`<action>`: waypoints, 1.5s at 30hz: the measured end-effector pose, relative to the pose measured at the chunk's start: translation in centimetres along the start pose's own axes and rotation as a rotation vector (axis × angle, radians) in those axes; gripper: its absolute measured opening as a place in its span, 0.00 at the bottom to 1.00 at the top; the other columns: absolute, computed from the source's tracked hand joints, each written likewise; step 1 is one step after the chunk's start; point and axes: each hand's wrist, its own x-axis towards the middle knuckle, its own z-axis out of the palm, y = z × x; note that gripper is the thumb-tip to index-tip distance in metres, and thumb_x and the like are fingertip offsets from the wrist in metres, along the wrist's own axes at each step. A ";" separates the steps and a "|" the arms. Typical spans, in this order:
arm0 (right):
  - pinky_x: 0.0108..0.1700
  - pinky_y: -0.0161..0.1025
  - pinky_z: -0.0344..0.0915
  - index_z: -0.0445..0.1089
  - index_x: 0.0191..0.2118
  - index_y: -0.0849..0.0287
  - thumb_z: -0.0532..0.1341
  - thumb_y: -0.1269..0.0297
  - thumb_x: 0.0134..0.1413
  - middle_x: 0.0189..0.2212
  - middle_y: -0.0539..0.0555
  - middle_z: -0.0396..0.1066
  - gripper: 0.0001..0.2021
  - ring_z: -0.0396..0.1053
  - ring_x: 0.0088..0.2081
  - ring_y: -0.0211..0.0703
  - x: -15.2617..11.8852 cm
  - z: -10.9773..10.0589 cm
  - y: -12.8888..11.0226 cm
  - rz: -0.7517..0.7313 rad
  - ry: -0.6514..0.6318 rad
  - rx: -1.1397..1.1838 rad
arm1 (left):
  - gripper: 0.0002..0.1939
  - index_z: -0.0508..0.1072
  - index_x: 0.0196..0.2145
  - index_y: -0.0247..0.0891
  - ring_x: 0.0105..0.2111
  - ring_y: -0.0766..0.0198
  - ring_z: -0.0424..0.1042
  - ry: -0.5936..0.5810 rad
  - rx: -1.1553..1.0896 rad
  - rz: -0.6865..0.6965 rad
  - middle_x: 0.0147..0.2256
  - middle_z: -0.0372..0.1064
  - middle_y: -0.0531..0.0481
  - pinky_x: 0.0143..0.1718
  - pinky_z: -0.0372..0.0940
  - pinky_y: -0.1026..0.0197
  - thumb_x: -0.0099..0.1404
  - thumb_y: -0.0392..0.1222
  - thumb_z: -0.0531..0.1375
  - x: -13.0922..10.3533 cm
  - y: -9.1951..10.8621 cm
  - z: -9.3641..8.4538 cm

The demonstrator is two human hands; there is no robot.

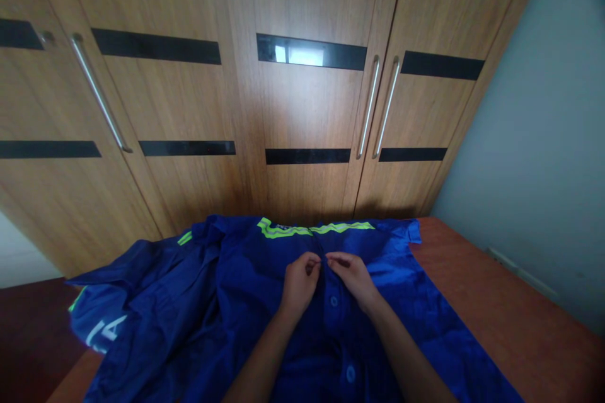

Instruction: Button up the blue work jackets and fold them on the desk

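Observation:
A dark blue work jacket with a yellow-green reflective stripe lies spread over a reddish-brown surface. My left hand pinches the jacket's front placket from the left, fingertips together. From the right, my right hand pinches the same front edge, its fingertips almost touching those of the left. What exactly sits between the fingertips is too small to make out. Below the hands a blue button shows on the placket, and nearer to me is another button.
More blue cloth with white lettering is heaped at the left. Behind the jacket stands a wooden wardrobe with metal handles and dark strips. A pale wall closes off the right, above the reddish-brown surface.

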 end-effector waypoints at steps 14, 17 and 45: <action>0.30 0.34 0.59 0.65 0.42 0.56 0.59 0.70 0.46 0.21 0.43 0.65 0.14 0.64 0.25 0.36 -0.4 0.7 1.0 -0.154 -0.229 -0.106 | 0.11 0.74 0.27 0.37 0.25 0.62 0.71 0.021 -0.141 -0.117 0.22 0.72 0.51 0.27 0.62 0.64 0.57 0.47 0.58 0.3 -0.1 -0.1; 0.29 0.34 0.59 0.66 0.41 0.56 0.58 0.69 0.46 0.22 0.43 0.64 0.13 0.64 0.25 0.37 -0.6 0.9 0.7 -0.166 -0.240 -0.153 | 0.12 0.73 0.25 0.37 0.24 0.62 0.70 0.034 -0.176 -0.154 0.21 0.70 0.52 0.27 0.61 0.64 0.55 0.49 0.59 0.4 -0.5 0.0; 0.28 0.36 0.59 0.71 0.27 0.58 0.60 0.56 0.46 0.20 0.50 0.68 0.10 0.64 0.24 0.41 -0.2 1.0 -0.2 -0.018 0.045 -0.167 | 0.04 0.69 0.26 0.38 0.26 0.65 0.70 0.040 -0.146 -0.054 0.23 0.69 0.54 0.29 0.63 0.65 0.55 0.40 0.58 0.0 0.0 0.3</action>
